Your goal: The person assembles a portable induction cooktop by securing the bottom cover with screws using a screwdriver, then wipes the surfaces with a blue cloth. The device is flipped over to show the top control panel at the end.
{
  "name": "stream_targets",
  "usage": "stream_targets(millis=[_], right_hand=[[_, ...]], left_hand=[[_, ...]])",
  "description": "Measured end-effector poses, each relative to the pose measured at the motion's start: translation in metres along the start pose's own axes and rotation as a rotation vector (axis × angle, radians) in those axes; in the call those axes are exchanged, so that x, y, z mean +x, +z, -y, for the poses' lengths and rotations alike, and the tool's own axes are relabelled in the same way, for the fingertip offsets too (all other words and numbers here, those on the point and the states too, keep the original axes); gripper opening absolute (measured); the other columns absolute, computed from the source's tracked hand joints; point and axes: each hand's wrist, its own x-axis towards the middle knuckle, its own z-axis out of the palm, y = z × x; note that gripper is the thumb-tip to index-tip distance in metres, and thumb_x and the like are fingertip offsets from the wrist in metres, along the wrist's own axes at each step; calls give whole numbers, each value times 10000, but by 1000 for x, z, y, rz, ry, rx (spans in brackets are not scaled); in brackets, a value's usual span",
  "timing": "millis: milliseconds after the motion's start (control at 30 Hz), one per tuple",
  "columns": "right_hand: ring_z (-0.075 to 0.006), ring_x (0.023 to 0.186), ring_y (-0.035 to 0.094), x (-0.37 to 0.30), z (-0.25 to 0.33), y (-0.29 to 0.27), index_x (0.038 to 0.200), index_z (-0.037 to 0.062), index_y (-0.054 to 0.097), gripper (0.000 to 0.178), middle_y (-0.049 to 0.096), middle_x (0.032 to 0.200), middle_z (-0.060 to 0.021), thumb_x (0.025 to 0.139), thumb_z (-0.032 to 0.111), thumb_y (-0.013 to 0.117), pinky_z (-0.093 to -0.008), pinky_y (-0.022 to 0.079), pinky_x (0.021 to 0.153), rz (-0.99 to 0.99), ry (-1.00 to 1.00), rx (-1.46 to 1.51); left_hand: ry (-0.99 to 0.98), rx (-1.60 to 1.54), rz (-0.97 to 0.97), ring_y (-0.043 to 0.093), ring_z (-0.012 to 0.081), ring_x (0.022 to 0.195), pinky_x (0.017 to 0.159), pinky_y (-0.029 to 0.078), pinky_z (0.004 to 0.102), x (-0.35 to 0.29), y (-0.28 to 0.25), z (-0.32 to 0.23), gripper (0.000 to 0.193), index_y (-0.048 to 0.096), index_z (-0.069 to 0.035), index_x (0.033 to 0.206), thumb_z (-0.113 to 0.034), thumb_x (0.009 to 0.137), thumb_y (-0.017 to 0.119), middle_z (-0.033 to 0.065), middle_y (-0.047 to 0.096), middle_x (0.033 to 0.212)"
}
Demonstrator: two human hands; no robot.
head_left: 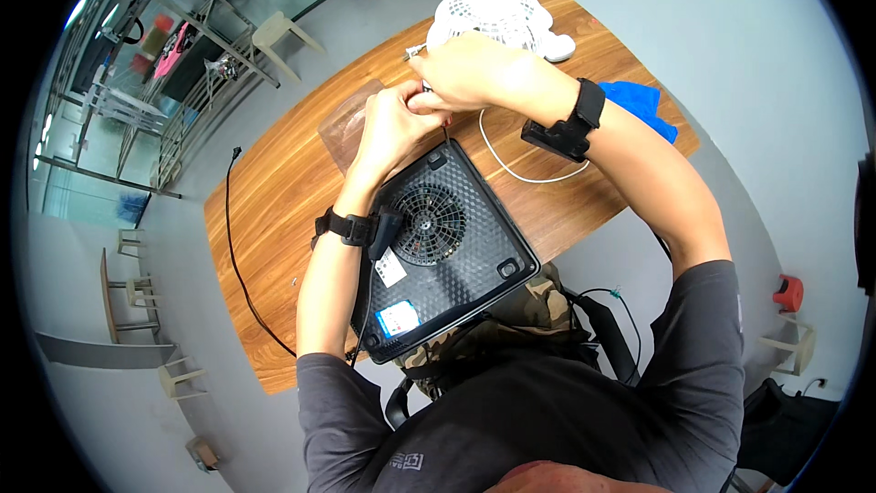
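Observation:
A black induction cooker (474, 260) lies with its underside up, tilted between the table edge and my lap. A round fan grille (427, 225) and small corner feet show on it. Above its far corner, my left hand (394, 124) and my right hand (464, 75) meet, both closed. Below their fingers a thin dark shaft, apparently a screwdriver (446, 134), reaches down to the cooker's far edge; its handle is hidden in the hands. My right hand is above and covers part of the left fingers.
A white fan with a mesh guard (493, 11) lies on the wooden table (283, 219) at the back. Blue cloth (634, 108) lies on the right. A brown sheet (351, 119), a white cable (511, 172) and a black power cord (230, 246) surround the cooker.

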Motion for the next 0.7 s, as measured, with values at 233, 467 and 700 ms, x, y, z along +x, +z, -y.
stream_targets(millis=[233,467,700], right_hand=[[-426,819,730,-4,-5,10,1114,-41,613,461,726,835,-232,989,403,634,-503,579,743,9,-30,205],[-395,884,751,2,8,9,1171,26,673,452,771,877,-194,964,426,633,-483,595,818,54,102,37],[-414,823,730,-11,2,17,1210,-21,579,463,722,855,-236,1015,398,572,-517,567,727,-139,-77,27]], left_hand=[[-85,44,90,736,186,746,739,565,354,2,-3,5,330,749,4,986,-229,784,866,135,773,825],[-28,78,-8,778,234,831,787,584,367,-3,-1,-6,321,753,-28,1034,-221,804,869,155,791,897],[-36,100,93,700,165,748,725,550,363,-2,-8,-8,341,737,34,1026,-189,786,833,144,773,852]])
